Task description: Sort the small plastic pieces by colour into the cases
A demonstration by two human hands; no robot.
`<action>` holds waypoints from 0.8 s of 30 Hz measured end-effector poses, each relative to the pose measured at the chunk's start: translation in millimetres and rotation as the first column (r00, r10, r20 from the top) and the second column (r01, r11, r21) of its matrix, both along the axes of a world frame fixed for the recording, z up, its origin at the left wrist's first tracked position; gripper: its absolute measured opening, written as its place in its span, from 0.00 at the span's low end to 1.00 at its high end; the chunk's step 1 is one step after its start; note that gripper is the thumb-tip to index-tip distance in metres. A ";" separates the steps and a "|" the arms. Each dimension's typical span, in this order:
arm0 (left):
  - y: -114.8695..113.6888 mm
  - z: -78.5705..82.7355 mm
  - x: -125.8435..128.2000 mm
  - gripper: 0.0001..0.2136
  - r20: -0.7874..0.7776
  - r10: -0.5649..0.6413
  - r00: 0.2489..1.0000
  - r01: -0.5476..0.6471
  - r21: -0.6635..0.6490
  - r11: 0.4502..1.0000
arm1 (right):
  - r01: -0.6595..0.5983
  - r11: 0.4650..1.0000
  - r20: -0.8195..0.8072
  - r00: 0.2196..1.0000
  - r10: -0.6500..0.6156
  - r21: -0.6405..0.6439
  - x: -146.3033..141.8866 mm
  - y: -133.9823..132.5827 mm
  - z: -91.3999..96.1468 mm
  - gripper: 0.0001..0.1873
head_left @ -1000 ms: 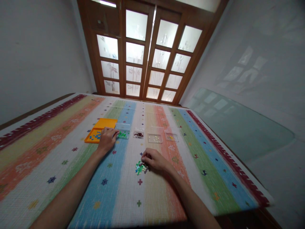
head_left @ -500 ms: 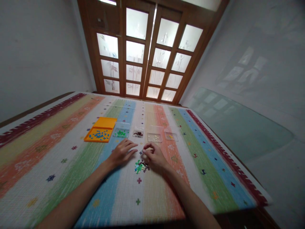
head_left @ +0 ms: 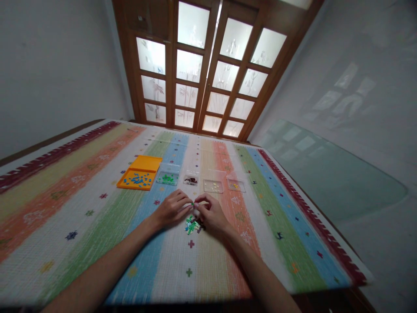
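My left hand (head_left: 175,208) and my right hand (head_left: 210,212) meet fingertip to fingertip just above the tablecloth. Between their pinched fingers shows a small green piece (head_left: 193,204); its exact shape is too small to make out. Close below the fingers lies a loose pile of tiny green, blue and brown pieces (head_left: 191,225), partly covered by my right hand. Beyond the fingertips is a small clear box of dark brown pieces (head_left: 190,179).
Left of the brown pieces' box stand an orange open case (head_left: 134,188) with blue pieces and a clear box (head_left: 167,183) with green ones. To the right are clear boxes with pale pieces (head_left: 213,191) and yellow pieces (head_left: 237,190). A striped cloth (head_left: 192,289) covers the table.
My left hand has moved right, and its fingers, apart before, have closed against those of my right hand. A green piece now shows between them. The view has shifted slightly.
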State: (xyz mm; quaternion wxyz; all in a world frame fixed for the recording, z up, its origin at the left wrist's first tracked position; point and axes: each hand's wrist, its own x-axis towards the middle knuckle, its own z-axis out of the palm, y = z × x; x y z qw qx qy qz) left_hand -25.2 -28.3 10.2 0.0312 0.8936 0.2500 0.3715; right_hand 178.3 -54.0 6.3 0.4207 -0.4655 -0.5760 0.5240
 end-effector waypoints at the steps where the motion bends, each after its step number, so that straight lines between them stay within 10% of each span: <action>1: 2.4 0.4 -2.8 0.07 0.006 0.044 0.999 -0.044 0.010 0.999 | 0.006 1.000 0.014 1.000 -0.006 0.014 0.2 0.4 -0.7 0.15; 12: 49.0 -3.8 -63.8 0.12 0.085 0.662 0.745 -0.666 0.026 0.746 | -0.225 0.914 0.460 0.887 0.048 0.338 7.9 2.1 1.6 0.04; 24: 59.0 -19.1 -62.3 0.11 -0.002 0.677 0.736 -0.677 0.030 0.736 | -0.358 0.873 0.621 0.779 0.085 0.331 8.4 0.5 -1.0 0.06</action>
